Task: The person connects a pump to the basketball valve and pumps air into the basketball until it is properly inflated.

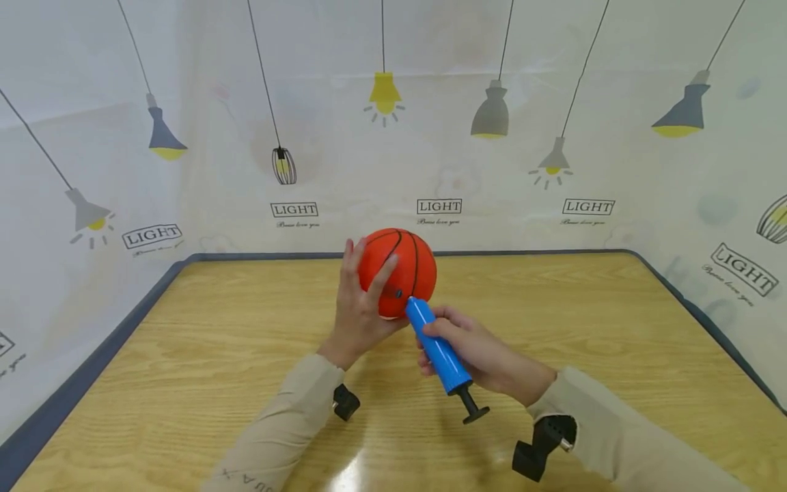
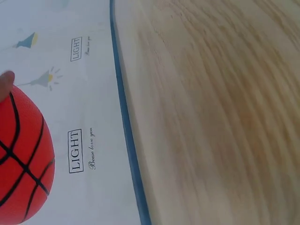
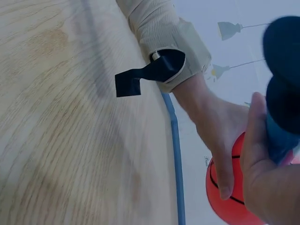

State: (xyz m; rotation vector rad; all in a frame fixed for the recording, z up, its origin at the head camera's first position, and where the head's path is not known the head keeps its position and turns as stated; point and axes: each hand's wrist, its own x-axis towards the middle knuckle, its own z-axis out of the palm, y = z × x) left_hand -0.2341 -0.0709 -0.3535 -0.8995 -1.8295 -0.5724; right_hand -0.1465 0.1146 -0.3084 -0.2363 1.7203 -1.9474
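Note:
A small orange-red basketball (image 1: 421,263) with black lines is held above the table by my left hand (image 1: 359,304), whose fingers spread around its left side and underside. My right hand (image 1: 476,345) grips a blue hand pump (image 1: 439,352) by the barrel, thumb on top. The pump slants, its narrow tip at the ball's lower front beside a small dark spot; whether it enters the ball cannot be made out. Its black T-handle (image 1: 475,412) points back towards me, the rod partly out. In the right wrist view the handle (image 3: 283,51) partly hides the barrel.
Beneath both hands lies a wood-grain table (image 1: 246,328) with a dark blue border along its edges. Pale sheeting (image 1: 344,150) printed with lamps stands around the back and sides. Each sleeve carries a black wrist mount (image 1: 346,402).

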